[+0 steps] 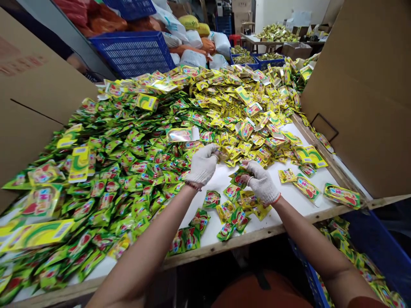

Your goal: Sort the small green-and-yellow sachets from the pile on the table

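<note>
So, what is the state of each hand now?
Left hand: fingers curled at yellow packets; grip unclear.
Right hand: fingers bent at green packet; grip unclear.

packets (pixel 128 164) lie heaped on the table (pixel 221 177) between a left box (pixel 48 81) and a right box (pixel 359 94); behind them, a crate (pixel 131 53) and sacks (pixel 194 57); below the table's front right, more packets in a bin (pixel 369 239)

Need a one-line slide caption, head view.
White-gloved left hand and right hand among small, shiny green and yellow plastic packets heaped on a white, wood-edged table.
</note>
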The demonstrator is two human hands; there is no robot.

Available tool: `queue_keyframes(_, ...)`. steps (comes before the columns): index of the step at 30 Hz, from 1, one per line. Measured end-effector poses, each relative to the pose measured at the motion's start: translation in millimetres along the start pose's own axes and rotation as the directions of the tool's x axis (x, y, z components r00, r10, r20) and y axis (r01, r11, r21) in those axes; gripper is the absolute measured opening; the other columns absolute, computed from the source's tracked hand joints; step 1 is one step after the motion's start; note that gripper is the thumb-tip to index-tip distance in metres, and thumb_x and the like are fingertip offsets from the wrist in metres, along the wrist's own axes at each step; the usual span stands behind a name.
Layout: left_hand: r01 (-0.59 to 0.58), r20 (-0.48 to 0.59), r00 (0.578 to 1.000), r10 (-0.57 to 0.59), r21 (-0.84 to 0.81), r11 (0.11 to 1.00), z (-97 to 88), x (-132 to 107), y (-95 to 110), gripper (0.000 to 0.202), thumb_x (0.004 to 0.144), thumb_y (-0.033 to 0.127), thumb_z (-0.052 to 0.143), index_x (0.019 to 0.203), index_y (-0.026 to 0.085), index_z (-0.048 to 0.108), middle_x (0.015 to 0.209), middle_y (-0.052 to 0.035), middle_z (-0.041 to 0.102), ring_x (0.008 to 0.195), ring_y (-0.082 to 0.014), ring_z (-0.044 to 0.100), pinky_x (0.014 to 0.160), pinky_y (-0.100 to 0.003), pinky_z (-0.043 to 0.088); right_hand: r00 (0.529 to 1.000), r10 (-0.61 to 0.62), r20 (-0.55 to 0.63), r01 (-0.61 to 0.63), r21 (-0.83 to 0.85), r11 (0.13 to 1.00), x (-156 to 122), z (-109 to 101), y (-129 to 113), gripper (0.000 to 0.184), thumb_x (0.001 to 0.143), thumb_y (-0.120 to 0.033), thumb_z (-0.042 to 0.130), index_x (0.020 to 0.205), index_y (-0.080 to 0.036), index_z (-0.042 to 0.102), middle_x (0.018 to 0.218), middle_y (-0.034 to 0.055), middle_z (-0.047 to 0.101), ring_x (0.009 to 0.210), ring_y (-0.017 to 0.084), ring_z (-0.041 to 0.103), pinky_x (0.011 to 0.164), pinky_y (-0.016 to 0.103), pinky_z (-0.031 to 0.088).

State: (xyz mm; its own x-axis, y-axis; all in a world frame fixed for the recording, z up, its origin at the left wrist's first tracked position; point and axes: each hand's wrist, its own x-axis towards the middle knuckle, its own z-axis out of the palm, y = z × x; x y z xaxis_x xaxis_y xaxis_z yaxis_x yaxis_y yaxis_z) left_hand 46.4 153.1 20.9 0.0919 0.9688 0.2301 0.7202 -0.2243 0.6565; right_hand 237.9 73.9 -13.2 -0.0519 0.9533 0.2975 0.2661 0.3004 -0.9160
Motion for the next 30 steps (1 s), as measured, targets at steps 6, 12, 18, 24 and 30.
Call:
queue_keyframes(6,0.017,0.1,0.995,0.02,-0.352,0.936,-4.3,-85.8,13.3,0.033,0.084,0.037,0.057,0.107,0.015,0.066,0.097,-0.0082,0.071,0.084,-0.0211,0.067,0.074,-0.034,0.057,0.958,0.06,0.281,-0.099,0.126,0.987,-11.8,-3.3,-9.9,0.027,0.083,-0.035,0.061,0.102,-0.016,0.067,0.094,0.0042,0.068,0.086,0.019,0.061,0.078,0.032,0.051)
queue_keyframes(12,-0.486,0.268,0.848,0.458,0.048,0.873,-19.4,-119.7,13.5,0.074,0.067,0.015,0.064,0.14,0.016,0.05,0.135,-0.0186,0.06,0.132,-0.0381,0.049,0.114,-0.06,0.032,0.911,0.1,0.4,-0.14,0.073,0.987,-37.2,-6.0,-18.0,0.019,0.081,-0.036,0.064,0.082,-0.016,0.066,0.078,-0.0001,0.064,0.075,0.015,0.056,0.071,0.028,0.049)
queue_keyframes(18,-0.195,0.364,0.9,0.239,-0.154,0.969,-7.0,-133.7,3.4,0.076,0.071,0.032,0.073,0.141,0.017,0.048,0.14,-0.0183,0.055,0.126,-0.0351,0.056,0.107,-0.051,0.047,0.876,0.134,0.464,-0.297,0.3,0.907,-54.2,-8.1,-32.5,0.034,0.079,-0.045,0.069,0.099,-0.017,0.069,0.094,0.0038,0.071,0.089,0.019,0.064,0.078,0.03,0.054)
queue_keyframes(24,0.027,0.313,0.931,0.189,-0.574,0.819,-6.1,-145.7,14.0,0.052,0.071,0.024,0.074,0.122,0.021,0.064,0.132,-0.012,0.062,0.126,-0.0296,0.056,0.11,-0.046,0.044,0.889,0.141,0.436,-0.303,0.329,0.894,-58.9,-15.1,-33.9,0.039,0.077,-0.051,0.072,0.093,-0.017,0.066,0.088,0.0033,0.068,0.085,0.018,0.063,0.073,0.029,0.054)
queue_keyframes(30,0.533,0.509,0.846,-0.159,-0.8,0.275,9.0,-154.0,21.8,0.055,0.068,0.035,0.083,0.113,0.016,0.06,0.103,-0.009,0.071,0.088,-0.0206,0.07,0.074,-0.031,0.059,0.92,0.13,0.37,-0.2,0.159,0.967,-62.5,-9.6,-27.7,0.024,0.081,-0.035,0.065,0.096,-0.016,0.067,0.091,0.003,0.069,0.084,0.018,0.061,0.075,0.029,0.052)
